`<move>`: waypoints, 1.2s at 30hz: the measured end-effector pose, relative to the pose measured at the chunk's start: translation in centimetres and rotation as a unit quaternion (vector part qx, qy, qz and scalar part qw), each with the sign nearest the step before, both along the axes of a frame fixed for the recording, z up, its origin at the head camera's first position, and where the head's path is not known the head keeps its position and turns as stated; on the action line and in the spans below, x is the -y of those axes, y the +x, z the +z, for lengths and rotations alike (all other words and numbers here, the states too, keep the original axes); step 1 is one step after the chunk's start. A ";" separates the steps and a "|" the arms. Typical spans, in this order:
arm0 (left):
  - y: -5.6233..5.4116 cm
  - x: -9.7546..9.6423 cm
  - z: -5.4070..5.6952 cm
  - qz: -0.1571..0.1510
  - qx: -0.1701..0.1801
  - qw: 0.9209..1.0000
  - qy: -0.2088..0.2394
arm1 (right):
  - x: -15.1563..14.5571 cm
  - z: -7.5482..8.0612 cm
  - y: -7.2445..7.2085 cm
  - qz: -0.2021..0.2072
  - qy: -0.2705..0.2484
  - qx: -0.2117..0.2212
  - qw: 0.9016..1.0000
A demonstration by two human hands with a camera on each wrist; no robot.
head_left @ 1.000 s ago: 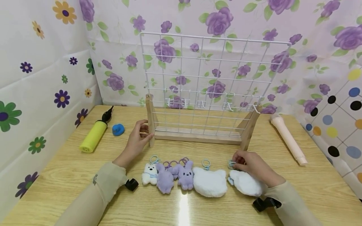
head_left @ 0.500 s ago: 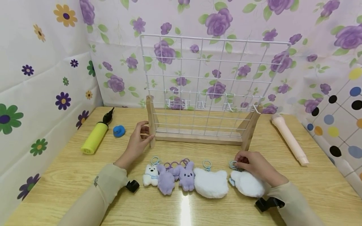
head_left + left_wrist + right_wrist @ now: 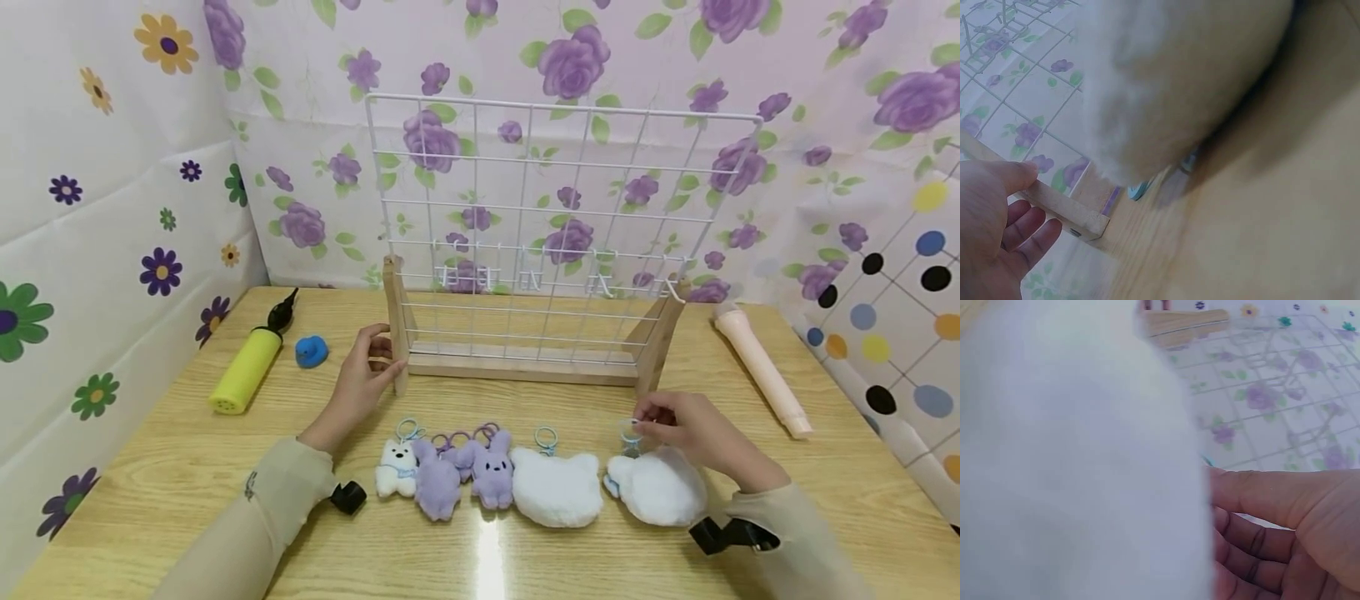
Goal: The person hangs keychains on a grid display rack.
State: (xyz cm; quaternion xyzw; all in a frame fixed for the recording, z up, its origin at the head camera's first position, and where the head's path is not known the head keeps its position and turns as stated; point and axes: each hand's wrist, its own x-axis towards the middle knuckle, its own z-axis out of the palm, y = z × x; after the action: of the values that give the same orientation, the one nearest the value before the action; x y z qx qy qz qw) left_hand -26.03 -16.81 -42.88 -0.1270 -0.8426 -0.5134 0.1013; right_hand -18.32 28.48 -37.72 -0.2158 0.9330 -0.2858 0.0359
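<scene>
My right hand (image 3: 684, 422) pinches the light-blue ring of a white plush keychain (image 3: 658, 487), whose furry body rests on the table at the right end of a row. In the right wrist view, blurred white fur hides the fingertips of the right hand (image 3: 1272, 531). My left hand (image 3: 365, 372) holds the left wooden upright (image 3: 397, 325) of a white wire grid rack (image 3: 525, 207), thumb in front and fingers at its outer side. Left of the white plush lie another white plush keychain (image 3: 557, 490), purple rabbit plush keychains (image 3: 492, 473) and a small white bear keychain (image 3: 396, 470).
Several white hooks (image 3: 530, 279) hang on the grid. A yellow hand pump (image 3: 247, 371) and a blue rubber duck (image 3: 311, 352) lie at the left. At the right is a pale pink microphone-shaped object (image 3: 761, 371). Patterned cloth (image 3: 315, 150) surrounds the wooden table (image 3: 375, 558).
My right hand has risen slightly and shifted right, lifting the light-blue ring while the white plush turns a little. The left hand stays at the upright.
</scene>
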 end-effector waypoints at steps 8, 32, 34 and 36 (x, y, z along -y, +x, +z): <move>-0.1 0.1 -0.2 -0.008 -0.006 1.000 0.012 | -1.1 2.2 0.7 -0.003 -0.018 0.009 1.000; 0.0 0.0 0.0 -0.010 -0.011 1.000 0.005 | -1.6 6.0 -0.2 -0.047 -0.032 -0.106 0.993; 0.0 0.1 0.0 -0.010 -0.010 1.000 0.005 | -1.5 6.3 -0.3 -0.055 -0.041 -0.113 0.991; 0.0 0.1 0.0 -0.011 -0.009 1.000 0.006 | -1.5 6.5 -0.3 -0.061 -0.045 -0.123 0.989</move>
State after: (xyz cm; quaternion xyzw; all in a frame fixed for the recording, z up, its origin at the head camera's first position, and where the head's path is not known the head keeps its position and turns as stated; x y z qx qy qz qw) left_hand -26.06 -16.94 -42.85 -0.1406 -0.8370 -0.5186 0.1041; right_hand -18.64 29.99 -31.19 -0.1932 0.9278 -0.3008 -0.1067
